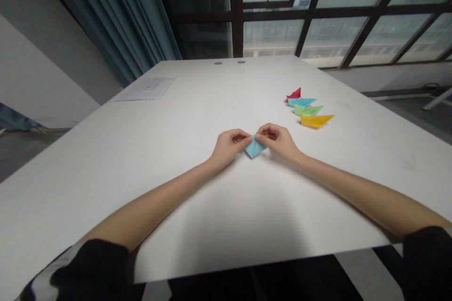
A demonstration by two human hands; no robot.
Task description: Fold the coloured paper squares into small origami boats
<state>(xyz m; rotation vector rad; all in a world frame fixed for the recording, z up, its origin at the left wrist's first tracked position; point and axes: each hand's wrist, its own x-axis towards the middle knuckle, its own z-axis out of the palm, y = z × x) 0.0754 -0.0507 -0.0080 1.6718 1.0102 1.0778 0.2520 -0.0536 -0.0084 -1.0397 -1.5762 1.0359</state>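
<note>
A small light-blue folded paper (254,147) is held between my two hands over the middle of the white table (197,216), one corner pointing toward me. My left hand (232,145) pinches its upper left side between thumb and fingers. On the upper right side, my right hand (277,138) grips it the same way, with the thumb on top. The two thumbs lie close together, and my fingers hide the paper's far edges.
Beyond my right hand stand folded paper boats in a row: yellow (317,121), green (308,110), blue (301,102) and red (294,95). A printed sheet (146,88) lies at the table's far left edge. Blue curtains (116,14) and windows (273,37) are behind the table.
</note>
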